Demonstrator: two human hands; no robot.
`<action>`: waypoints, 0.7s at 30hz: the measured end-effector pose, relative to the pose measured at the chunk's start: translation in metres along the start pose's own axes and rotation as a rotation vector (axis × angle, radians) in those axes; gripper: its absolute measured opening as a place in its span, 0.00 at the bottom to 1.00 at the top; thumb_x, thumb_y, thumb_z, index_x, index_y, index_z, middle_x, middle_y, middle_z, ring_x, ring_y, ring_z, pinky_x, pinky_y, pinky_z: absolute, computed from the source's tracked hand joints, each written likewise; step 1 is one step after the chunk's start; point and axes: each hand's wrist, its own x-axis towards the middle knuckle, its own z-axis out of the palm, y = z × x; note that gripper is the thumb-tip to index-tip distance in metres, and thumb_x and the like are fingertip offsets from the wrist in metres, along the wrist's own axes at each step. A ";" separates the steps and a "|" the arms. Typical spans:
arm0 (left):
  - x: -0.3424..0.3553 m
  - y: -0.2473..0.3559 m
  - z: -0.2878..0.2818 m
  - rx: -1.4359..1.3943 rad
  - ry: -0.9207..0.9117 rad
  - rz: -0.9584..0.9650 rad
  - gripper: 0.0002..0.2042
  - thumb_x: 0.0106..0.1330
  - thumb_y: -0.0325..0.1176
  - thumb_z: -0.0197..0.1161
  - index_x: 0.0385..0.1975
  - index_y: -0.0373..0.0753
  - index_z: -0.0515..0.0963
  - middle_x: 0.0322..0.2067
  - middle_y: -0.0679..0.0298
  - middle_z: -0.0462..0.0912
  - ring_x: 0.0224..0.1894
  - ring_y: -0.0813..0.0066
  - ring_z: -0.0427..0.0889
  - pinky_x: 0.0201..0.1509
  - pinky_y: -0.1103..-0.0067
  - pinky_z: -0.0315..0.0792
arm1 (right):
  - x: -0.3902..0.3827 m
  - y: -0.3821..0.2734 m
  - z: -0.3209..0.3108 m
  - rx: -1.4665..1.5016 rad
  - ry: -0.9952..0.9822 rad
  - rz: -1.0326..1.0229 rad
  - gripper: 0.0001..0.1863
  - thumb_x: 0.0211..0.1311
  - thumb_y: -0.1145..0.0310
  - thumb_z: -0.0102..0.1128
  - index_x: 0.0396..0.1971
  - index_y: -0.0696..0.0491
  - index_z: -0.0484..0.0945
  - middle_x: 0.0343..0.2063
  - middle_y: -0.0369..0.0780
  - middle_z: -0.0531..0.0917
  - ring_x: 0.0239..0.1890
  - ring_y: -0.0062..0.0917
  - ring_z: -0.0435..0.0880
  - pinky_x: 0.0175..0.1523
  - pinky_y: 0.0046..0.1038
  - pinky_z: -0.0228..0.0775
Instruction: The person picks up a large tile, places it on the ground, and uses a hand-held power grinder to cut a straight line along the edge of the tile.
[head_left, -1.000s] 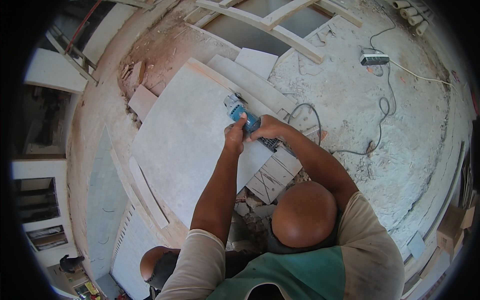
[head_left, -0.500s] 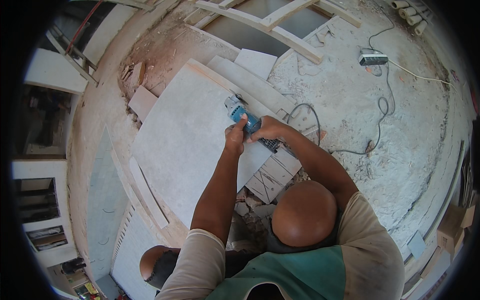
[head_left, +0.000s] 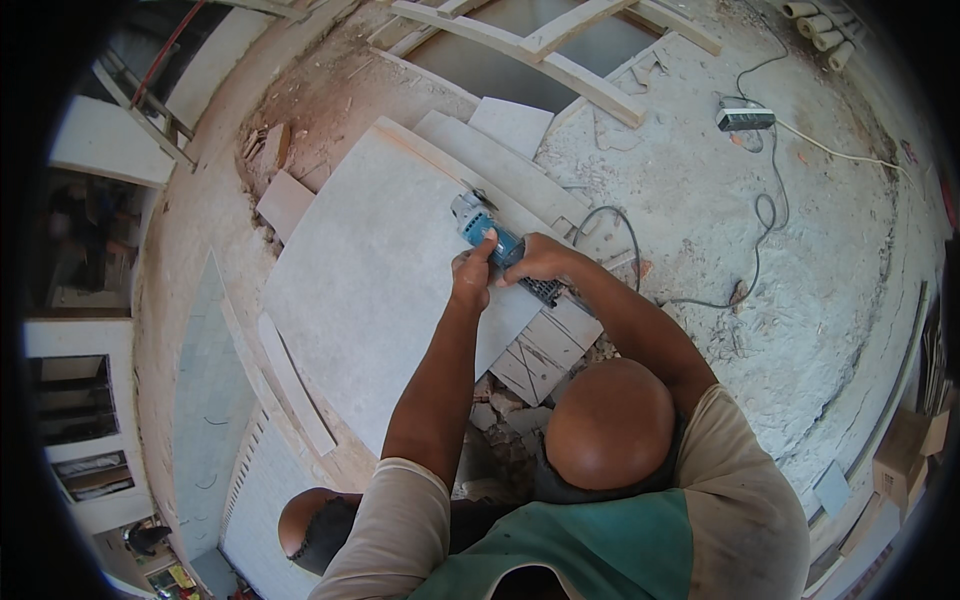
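A blue angle grinder point(head_left: 484, 228) with a metal head rests at the right-hand edge of a large pale grey tile point(head_left: 350, 250). My left hand point(head_left: 472, 276) is closed around the side of its body, thumb on top. Farther back on the tool, my right hand point(head_left: 540, 258) grips the rear of the body. The grinder's disc sits low by a thin brownish strip that runs along the tile's edge, and whether it touches the tile I cannot tell. A dark cord point(head_left: 632, 232) loops away from the tool's rear.
Scored tile pieces point(head_left: 548, 350) and rubble point(head_left: 505, 410) lie by my knees. More slabs point(head_left: 490, 160) lie beyond the tile's edge. A wooden frame point(head_left: 540, 50) surrounds a floor opening at the back. A power strip point(head_left: 746, 120) and cardboard boxes point(head_left: 905, 455) are on the right.
My hands and the grinder have hardly shifted. In the doorway at the left, a person has moved into clearer view. A dark shape at the lower left has also moved.
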 end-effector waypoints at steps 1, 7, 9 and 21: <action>0.001 -0.001 0.000 -0.004 0.002 0.000 0.22 0.58 0.45 0.68 0.36 0.29 0.73 0.28 0.62 0.77 0.26 0.76 0.75 0.31 0.78 0.70 | 0.000 -0.001 0.000 0.000 -0.019 -0.011 0.36 0.29 0.52 0.75 0.35 0.67 0.77 0.32 0.49 0.81 0.35 0.34 0.81 0.41 0.28 0.71; 0.000 -0.002 -0.002 0.015 0.003 -0.004 0.22 0.58 0.45 0.67 0.37 0.29 0.73 0.29 0.62 0.77 0.26 0.76 0.75 0.31 0.78 0.70 | -0.004 0.002 0.001 0.022 0.022 -0.027 0.34 0.29 0.53 0.75 0.33 0.67 0.78 0.30 0.49 0.81 0.34 0.33 0.81 0.41 0.28 0.71; -0.001 -0.002 0.002 -0.007 -0.005 0.014 0.21 0.58 0.45 0.67 0.35 0.30 0.73 0.27 0.64 0.76 0.24 0.77 0.73 0.28 0.79 0.68 | 0.000 0.006 0.002 0.009 0.015 -0.017 0.34 0.29 0.53 0.75 0.33 0.67 0.77 0.31 0.49 0.81 0.34 0.33 0.81 0.41 0.28 0.70; 0.002 -0.008 -0.001 -0.007 0.017 -0.006 0.19 0.59 0.44 0.67 0.33 0.32 0.73 0.24 0.65 0.75 0.22 0.78 0.71 0.27 0.79 0.66 | -0.002 0.007 0.002 -0.014 0.001 -0.022 0.34 0.30 0.52 0.75 0.32 0.67 0.78 0.31 0.49 0.81 0.35 0.34 0.81 0.41 0.28 0.70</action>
